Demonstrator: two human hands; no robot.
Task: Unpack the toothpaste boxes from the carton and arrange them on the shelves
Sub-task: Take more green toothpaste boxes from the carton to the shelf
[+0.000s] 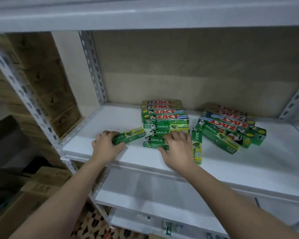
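On the white shelf [97, 125] lies a neat row of toothpaste boxes [164, 116], Zact ones at the back and green Darlie ones in front. My left hand [104, 145] grips one green Darlie box [129, 136], held at a slant left of the row. My right hand [177, 149] rests on the front Darlie box of the row [154, 142], thumb curled against its front edge. Beside that hand one Darlie box [197, 145] lies lengthwise. A loose heap of Zact and Darlie boxes [230, 126] sits to the right.
Grey slotted uprights [93, 69] frame the shelf, with a brown backboard behind. A lower white shelf [154, 195] sits beneath. Cardboard cartons [41, 183] stand on the floor at the lower left, more stacked behind the left upright.
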